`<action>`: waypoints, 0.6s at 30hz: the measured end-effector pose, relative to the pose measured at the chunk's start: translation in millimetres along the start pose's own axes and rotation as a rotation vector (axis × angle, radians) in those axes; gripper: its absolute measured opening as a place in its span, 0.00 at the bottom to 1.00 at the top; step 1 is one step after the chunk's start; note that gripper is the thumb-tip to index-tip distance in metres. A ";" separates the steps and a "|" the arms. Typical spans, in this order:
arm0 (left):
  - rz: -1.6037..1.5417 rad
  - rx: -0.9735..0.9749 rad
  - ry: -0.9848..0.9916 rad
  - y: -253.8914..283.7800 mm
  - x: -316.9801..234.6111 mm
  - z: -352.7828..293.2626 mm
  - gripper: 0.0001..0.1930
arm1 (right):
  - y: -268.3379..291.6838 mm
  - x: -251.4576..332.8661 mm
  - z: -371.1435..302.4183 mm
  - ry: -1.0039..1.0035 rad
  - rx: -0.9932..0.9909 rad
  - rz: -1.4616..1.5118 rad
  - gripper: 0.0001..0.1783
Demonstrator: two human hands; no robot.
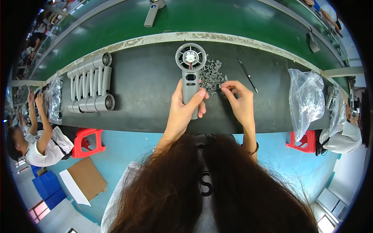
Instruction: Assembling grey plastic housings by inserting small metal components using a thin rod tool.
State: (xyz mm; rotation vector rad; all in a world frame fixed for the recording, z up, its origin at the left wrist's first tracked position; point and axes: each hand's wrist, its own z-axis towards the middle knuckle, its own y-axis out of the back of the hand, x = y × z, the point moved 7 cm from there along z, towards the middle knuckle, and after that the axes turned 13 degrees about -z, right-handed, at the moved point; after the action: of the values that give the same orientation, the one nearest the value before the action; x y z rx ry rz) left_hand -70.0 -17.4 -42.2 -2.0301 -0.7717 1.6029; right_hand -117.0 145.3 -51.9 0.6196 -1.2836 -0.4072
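Note:
My left hand (178,106) is wrapped around the handle of a grey handheld fan (190,88). The fan's round head points away from me, and its handle has a dark oval opening and a smaller slot below it. Just right of the fan, a loose pile of small grey plastic parts (211,73) lies on the dark bench mat. At the pile's near right edge, my right hand (243,103) pinches what looks like one of these small grey plastic parts between thumb and forefinger; the fingertips mostly cover it.
Grey fans (90,79) lie in a row at left. A thin black pen-like tool (247,75) rests right of the pile. Clear plastic bags (307,99) lie at right. Beyond the bench's pale edge, a green belt (217,17) carries another fan (152,14). A co-worker (42,141) sits at left.

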 end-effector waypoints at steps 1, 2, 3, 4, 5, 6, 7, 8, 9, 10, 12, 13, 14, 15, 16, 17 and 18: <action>0.020 -0.017 -0.035 -0.5 0.7 0.8 0.17 | -3.3 -4.0 -4.2 -0.155 0.072 0.288 0.04; 0.039 -0.033 -0.071 -0.7 0.5 1.2 0.18 | -1.2 1.5 -6.6 -0.159 0.071 0.290 0.04; 0.041 -0.034 -0.066 -1.6 2.2 1.7 0.18 | -3.2 5.3 -9.4 -0.205 0.106 0.461 0.05; 0.052 -0.013 -0.067 -3.9 3.0 2.0 0.19 | -5.0 8.2 -12.5 -0.249 0.139 0.634 0.06; 0.063 0.007 -0.067 -6.5 3.6 2.2 0.20 | -2.7 10.5 -15.2 -0.253 0.139 0.636 0.06; 0.065 0.005 -0.064 -8.5 3.2 1.4 0.20 | -1.7 15.2 -17.9 -0.231 0.156 0.656 0.07; 0.050 0.027 -0.048 -12.7 2.9 0.6 0.20 | -1.1 19.4 -20.1 -0.209 0.173 0.676 0.09; 0.036 0.048 -0.033 -15.5 3.3 -0.2 0.21 | -0.8 21.1 -21.8 -0.212 0.174 0.679 0.09; 0.035 0.065 -0.018 -15.9 5.7 0.3 0.21 | 2.0 24.3 -22.6 -0.169 0.143 0.684 0.10; 0.036 0.064 -0.015 -15.7 6.3 -0.6 0.21 | 4.9 28.0 -23.4 -0.126 0.112 0.690 0.11; 0.021 0.070 -0.013 -16.6 6.3 -2.6 0.21 | 8.3 33.6 -25.8 -0.128 0.085 0.652 0.10; 0.022 0.069 -0.012 -16.6 6.5 -3.3 0.21 | 10.7 35.1 -26.9 -0.127 0.058 0.613 0.10; 0.016 0.058 -0.006 -15.8 7.0 -3.8 0.21 | 10.6 35.7 -28.4 -0.128 0.059 0.614 0.10; 0.010 0.045 -0.001 -16.2 6.7 -4.6 0.22 | 14.0 37.7 -29.4 -0.107 0.031 0.543 0.09; 0.010 0.043 -0.002 -17.9 6.3 -5.4 0.22 | 16.9 39.4 -30.0 -0.085 0.004 0.472 0.08; 0.049 0.047 -0.031 -20.5 4.4 -6.1 0.19 | 16.9 39.9 -30.7 -0.084 0.006 0.474 0.08; 0.088 0.051 -0.060 -22.1 1.9 -7.2 0.17 | 23.1 42.2 -31.3 -0.045 -0.072 0.389 0.08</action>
State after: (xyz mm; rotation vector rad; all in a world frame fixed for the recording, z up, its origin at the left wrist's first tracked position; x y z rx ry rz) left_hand -66.1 0.4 -27.7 -2.0135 -0.6633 1.7213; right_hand -77.6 143.9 -10.2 0.2900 -1.3903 -0.1447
